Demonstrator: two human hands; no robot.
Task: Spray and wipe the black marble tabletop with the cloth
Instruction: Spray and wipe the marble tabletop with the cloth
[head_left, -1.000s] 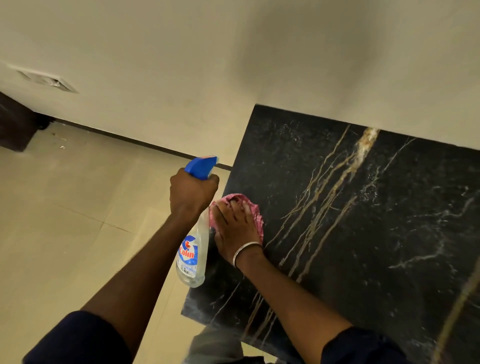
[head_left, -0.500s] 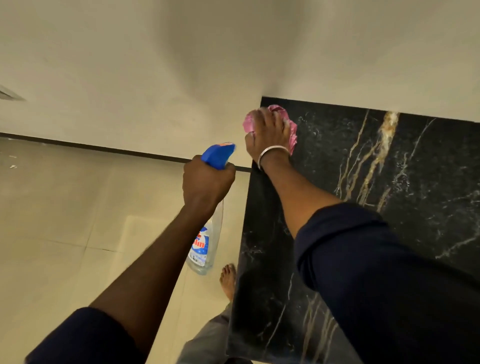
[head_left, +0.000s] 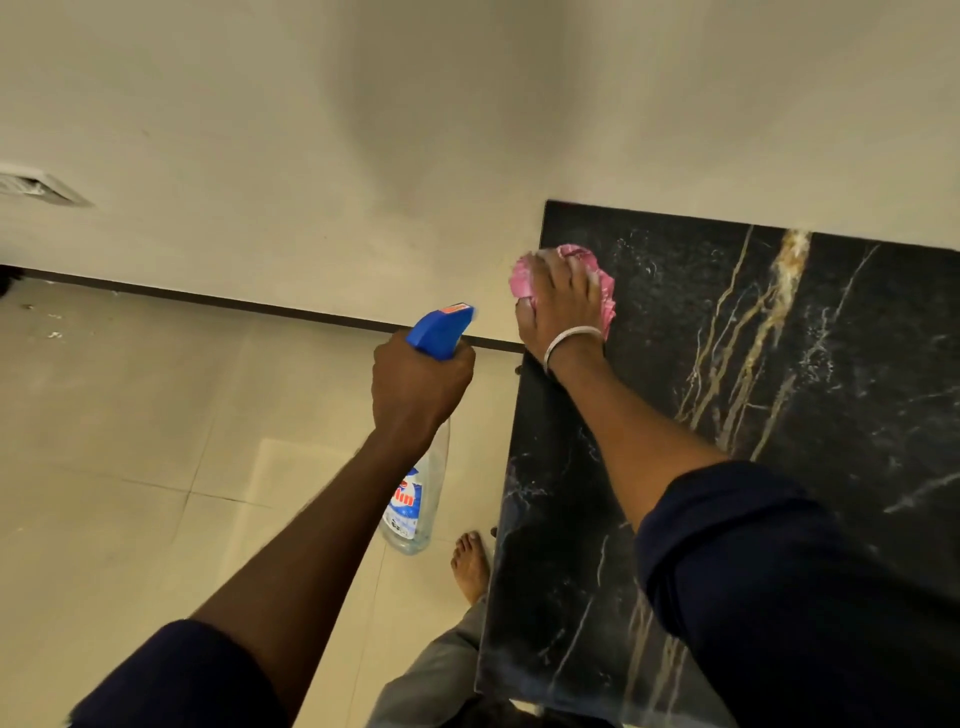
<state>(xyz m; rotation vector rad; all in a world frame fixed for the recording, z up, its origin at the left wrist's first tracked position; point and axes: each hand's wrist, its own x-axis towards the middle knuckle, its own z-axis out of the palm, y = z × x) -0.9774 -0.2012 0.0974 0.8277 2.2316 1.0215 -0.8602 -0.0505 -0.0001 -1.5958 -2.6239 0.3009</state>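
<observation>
The black marble tabletop with gold and white veins fills the right side, its far edge against the wall. My right hand presses a crumpled pink cloth flat on the tabletop's far left corner; a silver bangle circles that wrist. My left hand is off the table's left edge, over the floor, gripping the neck of a clear spray bottle with a blue trigger head. The bottle hangs downward, its nozzle pointing toward the table.
A cream wall stands behind the table, with a dark skirting strip at its foot. Beige floor tiles spread to the left. My bare foot stands beside the table's left edge. A white vent is set in the wall at left.
My right hand slid the pink cloth from the near left part of the tabletop up to its far left corner. My left hand kept the bottle beside the table.
</observation>
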